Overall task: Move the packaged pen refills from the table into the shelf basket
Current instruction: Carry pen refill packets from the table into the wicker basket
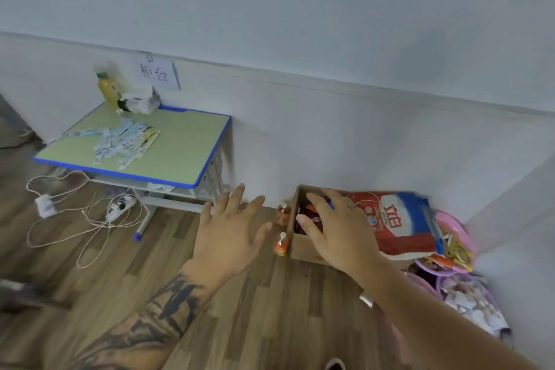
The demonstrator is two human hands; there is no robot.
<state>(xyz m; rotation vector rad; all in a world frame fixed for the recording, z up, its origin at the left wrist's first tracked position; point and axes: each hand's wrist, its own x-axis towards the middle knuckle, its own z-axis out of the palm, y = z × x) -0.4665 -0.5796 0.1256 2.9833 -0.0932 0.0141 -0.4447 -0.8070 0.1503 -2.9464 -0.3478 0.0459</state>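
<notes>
Both your hands are held out in front of you with nothing in them. Your left grip (229,233), at about 6 o'clock in the head view, has its fingers spread straight and apart, palm down over the brown wood-plank floor (126,276). Your right grip (339,231), just to its 3 o'clock, is likewise loose and spread, with the fingers hovering in front of an open brown cardboard box (295,237) that stands on the floor against the pale wall.

The packaged pen refills (126,141), a scattered heap of white and blue packets with some yellow-edged ones, lie well apart from both grips, up at about 10 o'clock. They rest on the small green-topped desk with a blue rim (192,153), toward its left half. At the desk's far corner stand a yellow drink bottle with a green cap (107,89) and a crumpled white plastic bag (141,100), and a paper sign with printed characters (154,73) hangs on the wall behind.

Two small orange bottles (281,245) stand on the floor between your grips, just beside the box. At 3 o'clock of the box lies a red, white and blue printed bag (399,225), with pink and purple plastic baskets (450,276) beyond it. White cables and a power strip (118,207) sprawl on the floor below the desk.
</notes>
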